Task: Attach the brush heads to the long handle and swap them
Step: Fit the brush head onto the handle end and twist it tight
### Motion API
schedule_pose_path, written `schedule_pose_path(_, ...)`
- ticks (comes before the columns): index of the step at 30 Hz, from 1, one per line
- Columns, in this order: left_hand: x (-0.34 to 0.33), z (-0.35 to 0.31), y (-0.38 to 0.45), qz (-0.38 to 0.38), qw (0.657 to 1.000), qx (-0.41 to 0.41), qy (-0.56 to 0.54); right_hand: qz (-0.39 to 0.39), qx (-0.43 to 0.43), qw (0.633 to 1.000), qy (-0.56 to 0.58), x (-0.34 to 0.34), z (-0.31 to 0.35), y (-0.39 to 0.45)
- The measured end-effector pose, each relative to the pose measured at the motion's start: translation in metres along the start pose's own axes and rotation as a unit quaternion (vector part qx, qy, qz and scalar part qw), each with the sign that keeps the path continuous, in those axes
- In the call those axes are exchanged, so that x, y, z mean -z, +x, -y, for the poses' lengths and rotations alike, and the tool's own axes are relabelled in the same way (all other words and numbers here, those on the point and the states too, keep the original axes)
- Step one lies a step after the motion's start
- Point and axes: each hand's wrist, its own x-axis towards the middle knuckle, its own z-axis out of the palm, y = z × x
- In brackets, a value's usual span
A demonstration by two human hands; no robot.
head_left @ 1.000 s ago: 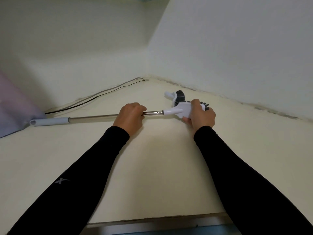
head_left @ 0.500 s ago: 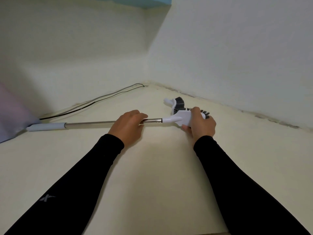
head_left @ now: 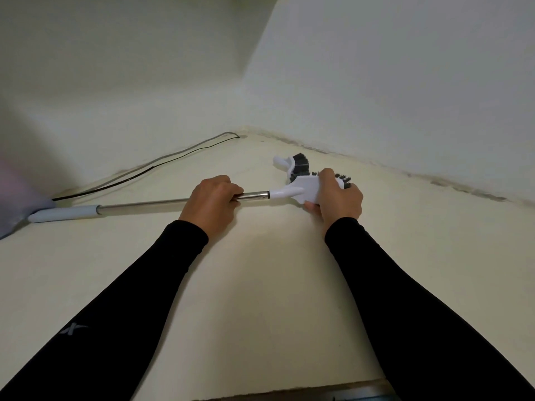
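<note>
On the pale floor: left hand (head_left: pixel 212 199) gripping shiny metal handle (head_left: pixel 150 203), right hand (head_left: pixel 338 198) clutching smooth white, dark-bristled brush head (head_left: pixel 304 188).

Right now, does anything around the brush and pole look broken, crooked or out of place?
Nothing looks damaged. The left hand grips the pole, the right hand grips the white brush head at its tip. A spare brush head lies just behind. Only dark grime along the wall joint stands out.

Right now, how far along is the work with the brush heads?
One brush head sits at the long handle tip, gripped by the right hand; the left hand holds the shaft. Whether it is locked, I cannot tell. The second head lies unused, so the swap remains.
</note>
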Motion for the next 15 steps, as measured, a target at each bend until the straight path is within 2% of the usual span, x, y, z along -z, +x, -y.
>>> schedule_pose_path(15, 0.0062, 0.0051, -0.0007, 0.055, 0.998, -0.021, -0.009, -0.017, 0.014, 1.000, 0.012, 0.0034, 0.0020, 0.0016)
